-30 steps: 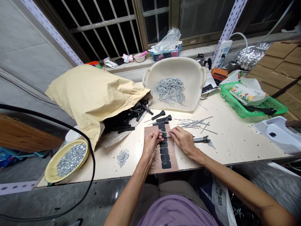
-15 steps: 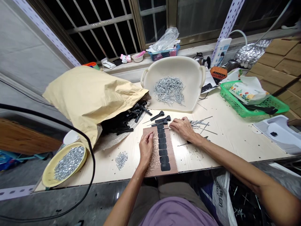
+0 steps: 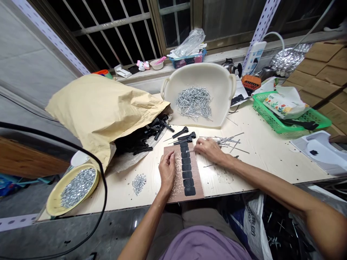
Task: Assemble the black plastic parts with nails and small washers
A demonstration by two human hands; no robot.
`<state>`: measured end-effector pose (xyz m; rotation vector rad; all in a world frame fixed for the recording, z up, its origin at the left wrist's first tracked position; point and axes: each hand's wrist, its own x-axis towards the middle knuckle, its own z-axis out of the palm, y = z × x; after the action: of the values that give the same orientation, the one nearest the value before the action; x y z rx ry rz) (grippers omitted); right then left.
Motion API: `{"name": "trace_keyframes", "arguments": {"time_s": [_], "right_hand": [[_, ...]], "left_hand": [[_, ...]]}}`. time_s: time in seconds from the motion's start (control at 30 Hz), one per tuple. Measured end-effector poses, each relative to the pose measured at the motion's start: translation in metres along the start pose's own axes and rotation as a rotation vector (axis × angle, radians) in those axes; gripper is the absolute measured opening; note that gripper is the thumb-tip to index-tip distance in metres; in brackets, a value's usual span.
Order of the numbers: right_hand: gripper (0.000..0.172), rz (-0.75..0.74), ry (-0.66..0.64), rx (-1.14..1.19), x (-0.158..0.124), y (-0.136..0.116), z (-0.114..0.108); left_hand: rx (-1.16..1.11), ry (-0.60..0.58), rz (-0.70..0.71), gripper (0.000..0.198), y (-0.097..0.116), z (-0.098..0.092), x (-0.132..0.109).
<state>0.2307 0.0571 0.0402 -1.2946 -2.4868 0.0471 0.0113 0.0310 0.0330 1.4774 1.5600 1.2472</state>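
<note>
A brown board lies at the table's front, with a column of black rounded pads down it and pale crumbs scattered on its left half. My left hand rests at the board's left edge, fingertips pinched together; anything between them is too small to make out. Beyond the board's right edge, my right hand is closed on a thin metal rod whose end points left over the upper pads. Loose metal rods lie just past that hand. Black plastic pieces lie at the board's far end.
A paper sack spills black parts at left. Behind stands a white basin with metal screws. A yellow bowl and a small pile hold tiny metal bits. At right are a green basket and cardboard boxes.
My right hand has shifted slightly, bringing the rod's end down and a little further over the pads. My left hand stays pinched by the board's edge. The whole view has shifted slightly.
</note>
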Motion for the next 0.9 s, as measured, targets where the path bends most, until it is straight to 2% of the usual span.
{"name": "trace_keyframes", "arguments": {"time_s": [0.1, 0.17, 0.23, 0.3, 0.43, 0.47, 0.57, 0.63, 0.73, 0.77, 0.8, 0.9], "right_hand": [[0.027, -0.225, -0.074, -0.001, -0.004, -0.006, -0.002], [0.027, -0.167, -0.065, -0.009, 0.001, -0.006, -0.005], [0.028, -0.004, -0.023, -0.015, 0.007, -0.004, -0.007], [0.029, 0.014, -0.008, 0.007, 0.009, -0.005, -0.006], [0.029, -0.335, -0.051, 0.056, 0.003, -0.008, 0.000], [0.028, -0.333, -0.038, 0.058, 0.004, -0.006, 0.001], [0.028, -0.101, 0.053, 0.054, 0.016, 0.003, 0.004], [0.029, -0.074, 0.066, 0.063, 0.019, 0.003, 0.005], [0.031, -0.336, -0.019, 0.091, 0.011, -0.008, 0.006], [0.031, -0.369, -0.030, 0.091, 0.009, -0.011, 0.006], [0.030, -0.335, -0.023, 0.086, 0.009, -0.012, 0.005], [0.029, -0.074, 0.027, 0.068, 0.021, -0.001, 0.002]], "left_hand": [[-0.017, 0.006, -0.010, 0.029, -0.001, 0.001, 0.000], [-0.038, -0.003, -0.028, 0.030, -0.001, 0.001, 0.000], [-0.049, -0.006, -0.040, 0.031, 0.000, 0.001, -0.001], [-0.046, 0.008, -0.041, 0.032, 0.000, 0.001, -0.001], [-0.017, 0.027, -0.030, 0.032, 0.001, 0.001, -0.001], [-0.007, 0.021, -0.029, 0.033, 0.001, 0.001, -0.001], [-0.005, 0.015, -0.031, 0.035, -0.001, 0.001, -0.001], [-0.020, 0.038, -0.040, 0.035, -0.002, 0.001, -0.001], [-0.036, 0.069, -0.055, 0.035, -0.004, 0.002, -0.001], [-0.042, 0.069, -0.058, 0.035, -0.004, 0.002, -0.001], [-0.049, 0.063, -0.059, 0.035, -0.004, 0.003, -0.001], [-0.054, 0.046, -0.055, 0.036, -0.006, 0.003, -0.001]]}}
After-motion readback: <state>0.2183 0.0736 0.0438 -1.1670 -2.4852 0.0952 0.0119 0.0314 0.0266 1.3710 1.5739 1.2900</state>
